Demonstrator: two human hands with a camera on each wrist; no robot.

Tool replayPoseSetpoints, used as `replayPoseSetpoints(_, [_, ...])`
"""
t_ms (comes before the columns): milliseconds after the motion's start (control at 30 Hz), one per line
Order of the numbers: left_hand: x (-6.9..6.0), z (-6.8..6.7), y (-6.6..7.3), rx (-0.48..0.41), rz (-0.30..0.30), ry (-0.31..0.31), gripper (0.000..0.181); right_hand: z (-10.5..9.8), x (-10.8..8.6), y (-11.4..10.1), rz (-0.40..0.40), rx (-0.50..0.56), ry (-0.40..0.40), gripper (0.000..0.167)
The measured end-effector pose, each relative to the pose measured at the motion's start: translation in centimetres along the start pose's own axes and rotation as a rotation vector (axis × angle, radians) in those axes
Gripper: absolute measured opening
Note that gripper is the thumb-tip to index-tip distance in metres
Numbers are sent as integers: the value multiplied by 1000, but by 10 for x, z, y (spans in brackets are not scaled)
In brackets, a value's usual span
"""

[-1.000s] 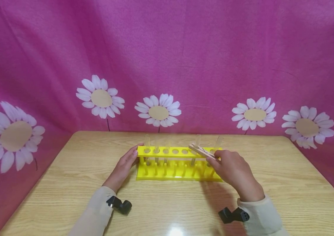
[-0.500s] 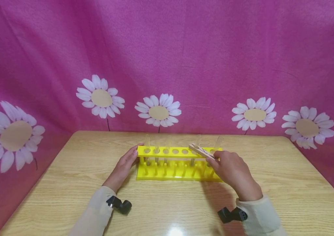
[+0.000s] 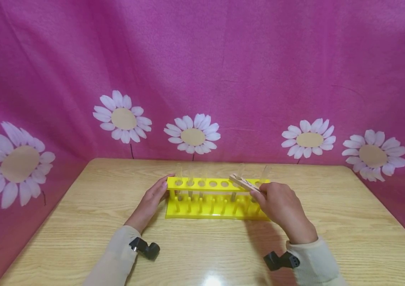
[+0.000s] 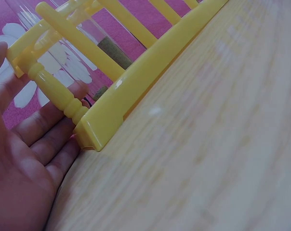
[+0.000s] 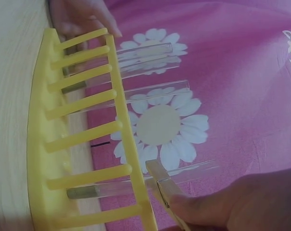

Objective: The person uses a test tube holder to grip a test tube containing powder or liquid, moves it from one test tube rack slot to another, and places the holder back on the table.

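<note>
A yellow test tube rack [image 3: 206, 216] stands on the table, with several clear test tubes in its top holes. At its left end my left hand [image 3: 149, 200] holds the rack, thumb by the top rail and fingers behind the end post [image 4: 54, 91]. My right hand [image 3: 286, 206] pinches a wooden test tube clamp [image 3: 246, 184] with a metal spring. The clamp's tip lies at a test tube [image 5: 198, 171] near the rack's right end; whether it grips the glass I cannot tell. Greenish-brown material [image 5: 83, 192] sits in that tube's bottom.
Upright yellow pegs [image 3: 212, 206] line the rack's front. Another test tube [image 3: 265, 171] leans at the far right hole. The wood-grain table [image 3: 181, 246] reaches back to a pink cloth [image 3: 252, 79] with white daisies.
My right hand has shifted very slightly, with the clamp staying at the same tube. The left hand and the rack hold their place.
</note>
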State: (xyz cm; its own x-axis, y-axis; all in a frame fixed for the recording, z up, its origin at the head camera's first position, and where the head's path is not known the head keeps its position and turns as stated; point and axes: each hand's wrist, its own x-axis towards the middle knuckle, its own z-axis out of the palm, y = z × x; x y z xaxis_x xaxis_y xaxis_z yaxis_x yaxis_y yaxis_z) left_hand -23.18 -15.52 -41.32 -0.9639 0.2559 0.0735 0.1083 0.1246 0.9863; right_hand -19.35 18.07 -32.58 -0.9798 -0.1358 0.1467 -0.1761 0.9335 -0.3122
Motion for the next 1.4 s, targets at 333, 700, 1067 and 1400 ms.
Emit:
replayPoseSetpoints(333, [14,-4,-31,0,22,21,57,0,0,-1,-9,-24,-2,24])
replayPoseSetpoints(700, [13,-4,-30,0,15,24,58,-3,0,-2,1,-10,-12,25])
replayPoseSetpoints(1067, [14,-4,-30,-5,24,15,57,-7,-1,-2,-17,2,31,25])
replayPoseSetpoints(1400, [14,-4,-31,-9,14,19,55,-15,-5,-3,-44,34,114,25])
